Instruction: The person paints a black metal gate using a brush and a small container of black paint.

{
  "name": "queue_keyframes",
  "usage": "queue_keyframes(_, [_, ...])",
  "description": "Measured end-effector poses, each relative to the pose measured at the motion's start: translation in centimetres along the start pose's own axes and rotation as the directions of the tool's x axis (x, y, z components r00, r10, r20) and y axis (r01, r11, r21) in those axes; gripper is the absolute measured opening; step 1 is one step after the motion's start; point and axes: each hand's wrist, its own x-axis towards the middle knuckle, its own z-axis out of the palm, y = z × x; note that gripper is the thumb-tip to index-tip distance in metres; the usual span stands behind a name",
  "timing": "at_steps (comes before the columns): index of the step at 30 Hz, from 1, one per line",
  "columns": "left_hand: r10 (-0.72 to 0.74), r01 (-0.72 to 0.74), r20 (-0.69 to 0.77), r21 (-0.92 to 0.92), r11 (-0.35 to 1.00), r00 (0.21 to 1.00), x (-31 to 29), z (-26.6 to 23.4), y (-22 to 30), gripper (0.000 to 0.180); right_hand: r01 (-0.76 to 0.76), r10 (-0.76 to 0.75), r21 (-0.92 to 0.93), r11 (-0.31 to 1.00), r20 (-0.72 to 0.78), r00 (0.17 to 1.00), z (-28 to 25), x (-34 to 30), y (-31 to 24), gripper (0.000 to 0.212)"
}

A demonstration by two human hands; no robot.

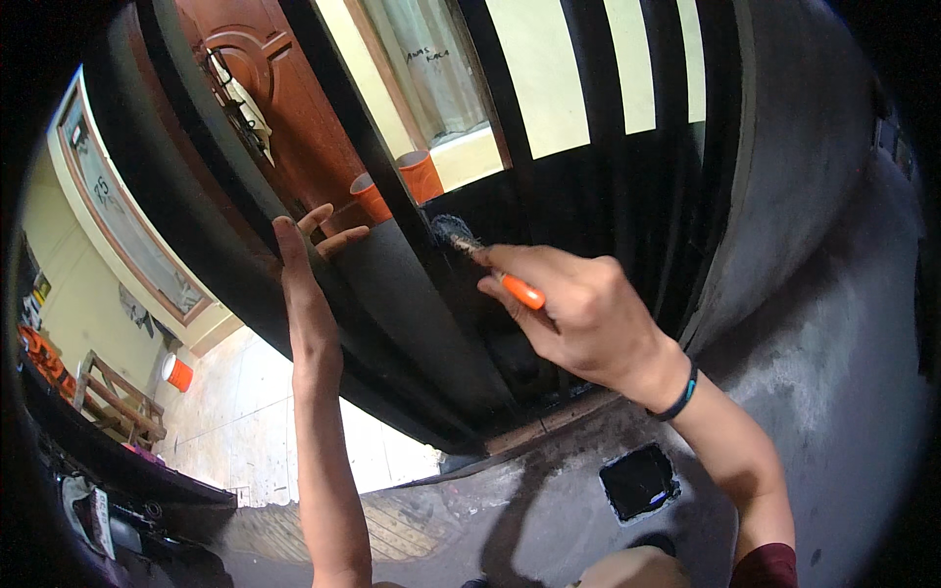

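In front of me stands a black metal gate (412,284) with upright bars and a solid lower panel. My right hand (588,304) is closed around a paintbrush (522,291) with an orange handle. Its dark, paint-smeared bristles meet the gate beside one bar, near the top of the solid panel. My left hand (312,265) is at a bar farther left, its fingers stretched and spread against the metal; part of the palm is turned out of sight. Below on the ground sits a square container (610,502) with black inside and a pale, smeared rim.
Through the bars show a brown door (257,69), a curtained window (426,64) and orange buckets (421,176). Beyond the gate's left edge are a wooden stand (123,402) and another orange bucket (177,372) on pale tiles. A grey wall (814,186) rises at the right.
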Motion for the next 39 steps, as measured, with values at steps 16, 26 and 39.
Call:
queue_keyframes(16, [-0.039,0.039,0.034,-0.015,0.999,0.999,-0.1,-0.1,0.4,0.113,-0.061,0.069,0.072,0.996,-0.129,0.989,1.0,0.6,-0.4,0.017])
queue_keyframes(26, [0.015,-0.016,0.01,0.104,0.994,1.0,-0.4,-0.2,0.0,0.117,-0.223,0.217,-0.091,0.97,-0.076,0.973,-0.1,-8.7,-3.9,0.021])
queue_keyframes(39, [-0.031,0.032,-0.012,0.067,0.997,0.999,-1.0,-0.3,0.2,0.127,-0.074,-0.026,-0.508,0.858,-0.187,0.982,7.1,-4.5,-4.7,0.023])
